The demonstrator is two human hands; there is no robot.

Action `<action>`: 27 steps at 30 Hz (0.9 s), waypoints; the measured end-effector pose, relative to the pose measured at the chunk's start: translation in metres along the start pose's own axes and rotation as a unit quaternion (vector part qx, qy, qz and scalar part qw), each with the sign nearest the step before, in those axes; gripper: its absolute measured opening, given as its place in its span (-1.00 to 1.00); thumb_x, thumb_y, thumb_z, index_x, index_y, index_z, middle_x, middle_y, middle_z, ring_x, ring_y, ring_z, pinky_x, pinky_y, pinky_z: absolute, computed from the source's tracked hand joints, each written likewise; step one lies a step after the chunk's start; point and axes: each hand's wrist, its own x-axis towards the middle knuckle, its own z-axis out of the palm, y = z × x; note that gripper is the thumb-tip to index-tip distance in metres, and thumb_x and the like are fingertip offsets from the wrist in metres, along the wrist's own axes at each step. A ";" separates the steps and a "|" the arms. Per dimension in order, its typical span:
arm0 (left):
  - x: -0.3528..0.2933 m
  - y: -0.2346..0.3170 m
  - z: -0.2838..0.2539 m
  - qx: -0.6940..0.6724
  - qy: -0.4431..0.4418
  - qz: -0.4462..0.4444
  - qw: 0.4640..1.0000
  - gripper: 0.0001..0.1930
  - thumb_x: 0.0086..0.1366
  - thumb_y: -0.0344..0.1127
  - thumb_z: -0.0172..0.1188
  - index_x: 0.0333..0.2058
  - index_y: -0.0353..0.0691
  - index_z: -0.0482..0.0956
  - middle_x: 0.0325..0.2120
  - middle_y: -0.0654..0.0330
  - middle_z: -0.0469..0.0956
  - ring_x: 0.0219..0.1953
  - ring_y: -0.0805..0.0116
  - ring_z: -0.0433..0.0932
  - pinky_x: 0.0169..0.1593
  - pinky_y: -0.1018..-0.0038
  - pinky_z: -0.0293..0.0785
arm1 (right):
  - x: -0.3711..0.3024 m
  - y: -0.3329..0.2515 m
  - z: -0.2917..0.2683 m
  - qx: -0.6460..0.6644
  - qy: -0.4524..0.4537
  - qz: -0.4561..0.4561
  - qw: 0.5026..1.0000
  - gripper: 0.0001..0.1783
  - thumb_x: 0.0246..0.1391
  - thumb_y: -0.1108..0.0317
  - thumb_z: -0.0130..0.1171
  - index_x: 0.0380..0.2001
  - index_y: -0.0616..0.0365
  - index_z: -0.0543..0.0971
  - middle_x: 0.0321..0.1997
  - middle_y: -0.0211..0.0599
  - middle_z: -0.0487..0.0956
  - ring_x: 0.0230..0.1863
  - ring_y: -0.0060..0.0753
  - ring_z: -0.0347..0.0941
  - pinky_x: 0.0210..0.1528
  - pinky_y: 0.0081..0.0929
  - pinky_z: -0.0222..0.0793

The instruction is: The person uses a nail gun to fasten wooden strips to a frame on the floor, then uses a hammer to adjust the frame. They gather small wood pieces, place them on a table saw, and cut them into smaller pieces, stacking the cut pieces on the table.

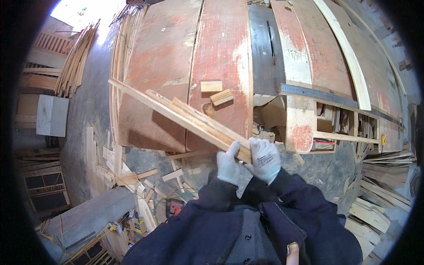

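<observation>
**Wooden strips (185,123) held at their near end, pointing away and to the left**

Closest in is the person's dark jacket (176,238), its sleeves leading up to two pale work gloves. The left hand (228,165) is clenched around the strips close to their near end, thumb laid along the top. The right hand (266,160) is just beside it, against the very end of the wood; whether its fingers grasp the strips or only press on them, I cannot tell.

From this grip the strips run forward and leftward as a loose bundle, their long axis slanting across the near edge of the worn red table (221,39). One strip reaches well past the others. The left hand is the nearer to that long free length; the right has only the end. A shadow on the boards suggests that the wood is lifted.

Below the table's edge, offcuts (172,175) litter the floor. Beyond the bundle, two small wood blocks (211,86) lie on the table. A steel ruler (318,91) lies to the right, and farther off to the left leans a stack of thin sticks (78,59).
</observation>
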 end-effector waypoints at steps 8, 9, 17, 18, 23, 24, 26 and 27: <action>0.075 -0.038 0.185 0.090 -0.206 0.120 0.967 -0.48 0.48 -0.26 0.24 0.27 -0.44 0.39 0.11 0.08 0.55 0.11 0.31 0.57 0.19 0.40 0.50 | 0.101 0.226 -0.132 -0.066 0.114 -0.161 0.978 -0.17 -0.25 0.17 0.60 0.08 0.19 0.41 -0.12 -0.10 0.54 -0.06 -0.03 0.51 0.08 -0.11 0.43; 0.083 -0.046 0.200 0.162 -0.193 0.153 0.955 -0.47 0.50 -0.27 0.20 0.31 -0.43 0.34 0.11 0.08 0.54 0.14 0.27 0.55 0.26 0.36 0.46 | 0.121 0.260 -0.141 -0.069 0.110 -0.191 0.973 -0.22 -0.23 0.23 0.58 0.06 0.22 0.43 -0.11 -0.09 0.55 -0.05 -0.01 0.51 0.08 -0.11 0.44; 0.105 -0.083 0.178 0.463 -0.060 0.219 0.857 -0.44 0.39 -0.33 0.30 0.30 -0.37 0.39 0.12 -0.07 0.58 0.17 0.17 0.58 0.24 0.31 0.51 | 0.192 0.430 -0.091 -0.096 -0.119 -0.067 0.986 -0.20 -0.13 0.20 0.56 0.17 0.18 0.43 0.14 0.00 0.54 0.22 0.06 0.45 0.28 -0.14 0.39; 0.109 -0.074 0.173 0.518 -0.055 0.287 0.803 -0.44 0.38 -0.33 0.29 0.29 -0.37 0.40 0.11 -0.08 0.57 0.17 0.11 0.58 0.25 0.28 0.50 | 0.191 0.436 -0.084 -0.089 -0.092 -0.077 0.989 -0.17 -0.13 0.20 0.56 0.20 0.17 0.41 0.17 0.00 0.53 0.24 0.05 0.44 0.30 -0.15 0.37; 0.153 -0.019 0.186 0.723 -0.031 0.446 0.527 -0.30 0.31 -0.24 0.33 0.36 -0.29 0.31 0.19 -0.13 0.47 0.25 -0.14 0.44 0.35 0.07 0.31 | 0.180 0.440 -0.074 -0.082 -0.054 -0.075 0.992 -0.06 -0.08 0.14 0.54 0.33 0.13 0.31 0.32 -0.05 0.45 0.34 0.01 0.37 0.36 -0.13 0.30; 0.168 -0.009 0.194 0.749 -0.033 0.460 0.477 -0.27 0.30 -0.20 0.34 0.38 -0.27 0.28 0.23 -0.11 0.43 0.27 -0.13 0.41 0.36 0.05 0.27 | 0.179 0.439 -0.074 -0.078 -0.059 -0.070 0.993 -0.05 -0.07 0.14 0.54 0.34 0.13 0.30 0.33 -0.05 0.45 0.35 0.00 0.36 0.37 -0.12 0.29; 0.199 0.005 0.212 0.804 -0.029 0.452 0.384 -0.19 0.27 -0.10 0.37 0.40 -0.24 0.25 0.30 -0.07 0.36 0.34 -0.08 0.32 0.41 0.04 0.17 | 0.178 0.438 -0.074 -0.071 -0.078 -0.049 0.993 -0.04 -0.05 0.14 0.52 0.37 0.12 0.29 0.35 -0.06 0.43 0.38 0.00 0.34 0.38 -0.10 0.27; 0.214 0.011 0.219 0.819 -0.029 0.457 0.345 -0.13 0.24 -0.04 0.40 0.42 -0.24 0.23 0.33 -0.11 0.35 0.38 -0.10 0.30 0.42 0.05 0.19 | 0.177 0.439 -0.074 -0.064 -0.073 -0.047 0.994 -0.02 -0.07 0.14 0.53 0.38 0.12 0.29 0.35 -0.03 0.43 0.39 0.02 0.33 0.40 -0.11 0.26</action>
